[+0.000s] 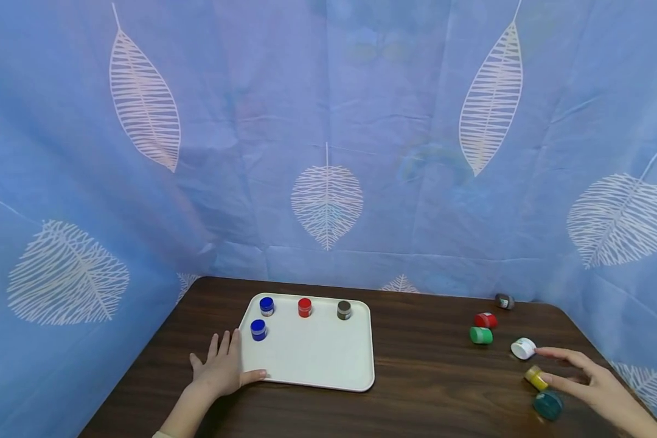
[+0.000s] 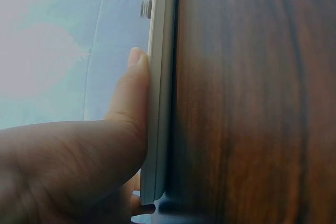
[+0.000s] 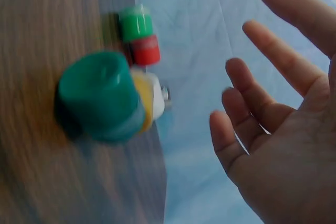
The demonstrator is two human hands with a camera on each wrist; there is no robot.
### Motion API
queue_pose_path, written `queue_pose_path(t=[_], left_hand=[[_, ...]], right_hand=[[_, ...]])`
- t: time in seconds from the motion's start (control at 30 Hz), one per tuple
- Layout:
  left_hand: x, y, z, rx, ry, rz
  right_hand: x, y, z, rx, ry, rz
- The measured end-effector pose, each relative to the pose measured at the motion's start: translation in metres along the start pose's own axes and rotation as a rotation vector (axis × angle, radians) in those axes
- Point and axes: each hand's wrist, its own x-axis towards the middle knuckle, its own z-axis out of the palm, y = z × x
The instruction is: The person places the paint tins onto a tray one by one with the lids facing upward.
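My left hand (image 1: 221,370) rests at the near left corner of a white tray (image 1: 317,356), fingers spread along its left side. In the left wrist view the straight thumb (image 2: 131,85) lies against the tray's rim. On the tray stand two blue-lidded paint jars (image 1: 266,306), a red one (image 1: 305,307) and a dark grey-brown one (image 1: 344,309). My right hand (image 1: 597,383) hovers beside a yellow jar (image 1: 536,377) and a white jar (image 1: 523,348), fingers stretched out and holding nothing in the right wrist view. A dark green jar (image 1: 548,405) lies just nearer.
Further back on the right of the brown wooden table (image 1: 427,365) lie a green jar (image 1: 480,335), a red jar (image 1: 486,320) and a dark jar (image 1: 505,300). A blue leaf-patterned cloth (image 1: 241,182) hangs behind and at both sides.
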Motion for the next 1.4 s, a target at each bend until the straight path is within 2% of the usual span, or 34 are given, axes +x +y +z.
queue_pose_path(t=[0.1,0.33,0.4,0.63,0.77,0.9,1.07,1.23,1.3,1.4], left_hand=[[0.000,0.000,0.000,0.003,0.001,0.004],[0.002,-0.001,0.001,0.006,-0.007,0.003],[0.002,-0.001,0.001,0.004,-0.008,0.002],[0.002,-0.001,0.000,0.002,-0.007,0.009],[0.001,0.000,0.000,-0.001,-0.004,0.011],[0.000,0.000,-0.002,-0.009,-0.009,0.007],[-0.002,0.001,-0.003,-0.011,-0.018,0.006],[-0.002,0.002,-0.003,-0.010,-0.018,0.008],[-0.001,0.002,-0.003,-0.006,-0.017,0.009],[-0.001,0.001,-0.002,-0.005,-0.018,0.009]], right_hand=[[-0.001,0.010,-0.006,0.028,-0.063,0.091],[0.002,0.037,-0.015,-0.043,-0.204,0.147],[0.002,0.042,-0.015,-0.027,-0.247,0.171],[-0.001,0.051,-0.009,0.035,-0.302,0.254],[-0.001,0.061,-0.010,0.090,-0.365,0.174],[0.001,0.072,-0.014,0.128,-0.433,0.017],[0.003,0.077,-0.012,0.155,-0.445,-0.122],[0.000,0.075,-0.008,0.050,-0.350,-0.164],[-0.001,0.073,-0.007,0.011,-0.315,-0.152],[-0.001,0.068,-0.004,-0.041,-0.292,-0.070]])
